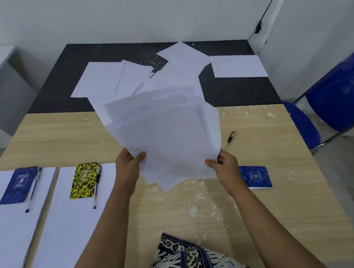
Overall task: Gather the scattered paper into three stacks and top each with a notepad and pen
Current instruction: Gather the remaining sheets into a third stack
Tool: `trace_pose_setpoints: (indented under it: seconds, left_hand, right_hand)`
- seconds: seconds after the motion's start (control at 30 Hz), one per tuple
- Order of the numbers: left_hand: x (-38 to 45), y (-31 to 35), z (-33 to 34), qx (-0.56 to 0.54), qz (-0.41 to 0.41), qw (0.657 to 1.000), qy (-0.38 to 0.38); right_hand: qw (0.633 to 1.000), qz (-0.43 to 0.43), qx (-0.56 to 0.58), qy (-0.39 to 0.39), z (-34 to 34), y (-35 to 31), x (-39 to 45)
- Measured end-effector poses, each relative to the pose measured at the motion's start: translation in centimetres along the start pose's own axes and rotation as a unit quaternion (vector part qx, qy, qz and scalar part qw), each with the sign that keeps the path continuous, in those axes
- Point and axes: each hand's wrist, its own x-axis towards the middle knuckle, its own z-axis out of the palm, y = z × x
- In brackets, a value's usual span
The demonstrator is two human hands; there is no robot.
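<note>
At the far left of the frame a finished stack of white paper (4, 230) is seen lying on the wooden surface (268, 211), topped by a blue notepad (18, 185) with a pen (33, 189) laid just beside the notepad's right edge. Next to it, toward the lower middle left, a second stack of paper (68, 230) is laid out, carrying a yellow-and-black notepad (84, 180) and a second pen (96, 186) touching that notepad's right side. In the centre of the frame a loose, uneven bundle of sheets (165, 139) is held up above the surface; its lower left edge is gripped by the left hand (129, 168), the thumb lying on the front of the sheets and the other fingers hidden behind them. The bundle's lower right edge is pinched by the right hand (225, 161), thumb on the front and fingers curled behind. Behind the bundle, in the upper middle of the frame, scattered sheets (103, 79) are spread over a dark mat (239, 91), with one separate sheet (239, 66) lying toward the upper right. To the right of the held bundle a third pen (230, 138) lies alone on the surface, and below it, just beside the right wrist, a second blue notepad (257, 176) is lying flat. A blue chair (341, 93) is seen at the right edge.
</note>
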Motion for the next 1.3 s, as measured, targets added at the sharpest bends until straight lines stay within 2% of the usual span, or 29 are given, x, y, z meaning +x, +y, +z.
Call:
trace_pose_setpoints:
  seconds: [0.17, 0.23, 0.3, 0.33, 0.37, 0.4, 0.43, 0.47, 0.5, 0.57, 0.7, 1.03, 1.3]
  left_hand:
    - [0.3, 0.3, -0.6, 0.015, 0.019, 1.0, -0.005]
    - [-0.2, 0.4, 0.1, 0.06, 0.002, 0.998, 0.036]
    - [-0.4, 0.5, 1.8, 0.13, -0.025, 0.981, 0.144]
    - [-0.8, 0.6, 2.3, 0.203, -0.041, 0.969, 0.137]
    - [-2.7, 2.4, 1.9, 0.194, -0.076, 0.977, 0.034]
    - [-2.5, 2.8, 1.6, 0.245, -0.086, 0.963, 0.075]
    - [-2.1, 2.0, 1.0, 0.217, -0.121, 0.968, 0.018]
    - [-1.6, 1.3, 1.1, 0.168, -0.088, 0.982, 0.003]
    - [-0.7, 0.7, 0.9, 0.187, -0.025, 0.982, 0.033]
    - [-0.9, 1.7, -0.2, 0.132, 0.011, 0.991, 0.027]
    - [-0.7, 1.6, 0.5, 0.114, 0.02, 0.993, 0.001]
    - [-0.7, 2.2, 1.6, 0.126, 0.091, 0.987, 0.042]
    - [-0.1, 2.6, 1.8, 0.16, 0.123, 0.978, 0.058]
  right_hand:
    - [0.998, -0.043, 0.042, 0.01, 0.1, -2.2, 0.0]
    - [0.997, -0.061, 0.037, 0.009, 0.2, -2.3, -0.1]
    - [0.998, -0.061, 0.031, 0.008, 0.2, -2.2, -0.1]
    - [0.998, -0.059, 0.022, 0.007, 0.1, -2.0, -0.1]
    - [0.998, -0.055, 0.014, 0.006, 0.2, -1.9, -0.1]
    - [0.998, -0.054, 0.007, 0.007, 0.2, -1.8, -0.2]
    - [0.999, -0.051, 0.006, 0.007, 0.3, -1.8, -0.2]
    - [0.999, -0.043, 0.01, 0.005, 0.3, -1.9, -0.3]
    - [0.999, -0.036, 0.012, 0.003, 0.4, -1.9, -0.3]
    - [1.0, -0.023, 0.014, -0.002, 0.6, -2.0, -0.4]
    - [1.0, -0.029, -0.004, 0.003, 0.9, -1.9, -0.3]
    - [0.994, -0.044, -0.048, 0.082, 1.8, -2.2, 0.2]
    - [0.996, -0.046, 0.001, 0.078, 2.1, -3.7, -0.1]
